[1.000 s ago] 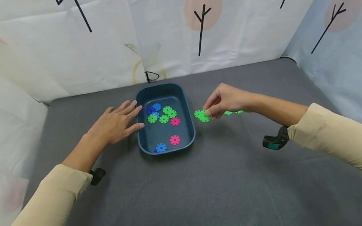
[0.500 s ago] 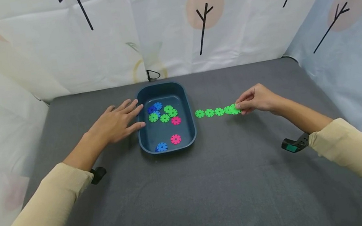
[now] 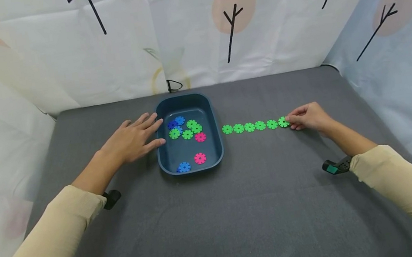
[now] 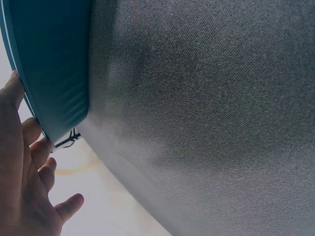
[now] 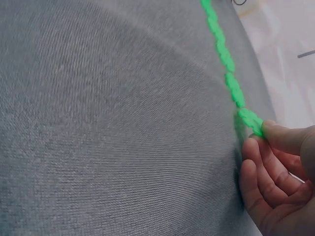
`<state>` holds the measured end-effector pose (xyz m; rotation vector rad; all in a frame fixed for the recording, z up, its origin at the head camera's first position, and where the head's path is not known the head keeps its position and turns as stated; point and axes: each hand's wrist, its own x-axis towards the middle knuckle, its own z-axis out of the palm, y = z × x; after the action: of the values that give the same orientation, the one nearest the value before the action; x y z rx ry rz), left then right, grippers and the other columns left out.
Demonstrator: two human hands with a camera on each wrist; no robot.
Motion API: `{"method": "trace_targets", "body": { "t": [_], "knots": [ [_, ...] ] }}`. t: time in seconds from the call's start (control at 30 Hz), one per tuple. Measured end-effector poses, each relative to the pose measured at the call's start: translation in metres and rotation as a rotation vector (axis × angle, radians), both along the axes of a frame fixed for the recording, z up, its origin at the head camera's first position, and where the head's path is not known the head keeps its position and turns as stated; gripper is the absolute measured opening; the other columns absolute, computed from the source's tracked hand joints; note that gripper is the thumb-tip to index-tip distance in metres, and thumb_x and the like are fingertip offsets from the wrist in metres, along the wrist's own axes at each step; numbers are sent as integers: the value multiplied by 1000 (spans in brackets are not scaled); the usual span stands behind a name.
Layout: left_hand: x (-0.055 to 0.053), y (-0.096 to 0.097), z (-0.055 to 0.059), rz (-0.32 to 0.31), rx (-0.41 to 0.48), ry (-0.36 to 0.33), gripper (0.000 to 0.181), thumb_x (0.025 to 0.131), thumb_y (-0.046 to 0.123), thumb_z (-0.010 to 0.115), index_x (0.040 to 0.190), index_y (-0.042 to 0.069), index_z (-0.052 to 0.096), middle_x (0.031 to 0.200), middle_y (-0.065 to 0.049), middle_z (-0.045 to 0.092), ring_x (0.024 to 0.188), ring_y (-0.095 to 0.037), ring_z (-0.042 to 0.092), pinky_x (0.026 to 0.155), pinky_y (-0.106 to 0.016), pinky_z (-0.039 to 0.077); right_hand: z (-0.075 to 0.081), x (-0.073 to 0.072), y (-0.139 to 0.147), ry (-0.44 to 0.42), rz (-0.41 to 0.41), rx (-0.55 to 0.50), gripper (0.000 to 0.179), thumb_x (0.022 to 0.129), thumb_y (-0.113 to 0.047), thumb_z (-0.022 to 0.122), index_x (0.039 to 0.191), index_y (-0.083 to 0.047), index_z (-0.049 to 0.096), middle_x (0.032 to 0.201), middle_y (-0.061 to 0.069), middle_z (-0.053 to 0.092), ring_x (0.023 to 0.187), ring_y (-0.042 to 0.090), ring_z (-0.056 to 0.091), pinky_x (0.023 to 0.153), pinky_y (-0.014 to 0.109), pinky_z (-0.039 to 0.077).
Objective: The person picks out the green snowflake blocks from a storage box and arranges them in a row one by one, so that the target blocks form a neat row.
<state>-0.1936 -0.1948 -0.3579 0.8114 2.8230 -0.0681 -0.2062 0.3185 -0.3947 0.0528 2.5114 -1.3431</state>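
Observation:
My right hand (image 3: 309, 116) pinches a green notched disc (image 3: 283, 122) between thumb and fingers, at the right end of a straight row of several green discs (image 3: 249, 127). In the right wrist view the pinched disc (image 5: 251, 121) tilts up a little beside the row. My left hand (image 3: 132, 139) lies with fingers spread, fingertips on the left rim of a dark blue tray (image 3: 161, 161). Seen from the left wrist, those fingers (image 4: 42, 150) touch the outside of the tray's edge.
Inside the tray lie several green discs (image 3: 188, 134), blue discs (image 3: 184, 167) and two pink discs (image 3: 200, 158). A grey cloth (image 3: 219, 223) covers the table. White printed curtains (image 3: 192, 29) stand along the back and both sides.
My right hand has moved right from beside the tray, carrying a green disc over the row to its right end. The left hand has stayed at the tray's rim.

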Motion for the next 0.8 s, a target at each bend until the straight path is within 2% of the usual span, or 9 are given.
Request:
{"method": "trace_targets", "body": {
  "t": [0.37,0.53,0.67,0.8],
  "knots": [
    [-1,2,-1,-6,-2,14,74,102,55,44,159,11,25,164,-15,19,151,-36,16,114,-64,21,-7,-2,-1,78,-11,123,34,95,-16,69,108,15,67,73,4,71,60,7,65,55,25,56],
    [-2,2,-1,-5,-2,16,74,102,55,44,159,11,26,164,-16,20,151,-36,16,114,-64,21,-6,-4,-4,104,-30,196,36,95,-24,70,102,11,69,70,3,69,57,9,63,53,27,55],
    [-1,0,0,-5,-2,14,73,102,54,45,158,11,26,164,-16,20,151,-36,16,114,-64,21,0,-8,-14,125,-46,231,40,97,-32,66,99,8,70,72,8,68,57,14,61,53,30,53],
    [0,0,0,-8,-1,12,73,102,54,45,158,10,27,163,-17,21,151,-36,16,114,-64,21,16,-14,-35,110,-33,150,42,100,-30,62,107,11,67,82,15,70,62,18,66,59,33,57]
  ]
}}
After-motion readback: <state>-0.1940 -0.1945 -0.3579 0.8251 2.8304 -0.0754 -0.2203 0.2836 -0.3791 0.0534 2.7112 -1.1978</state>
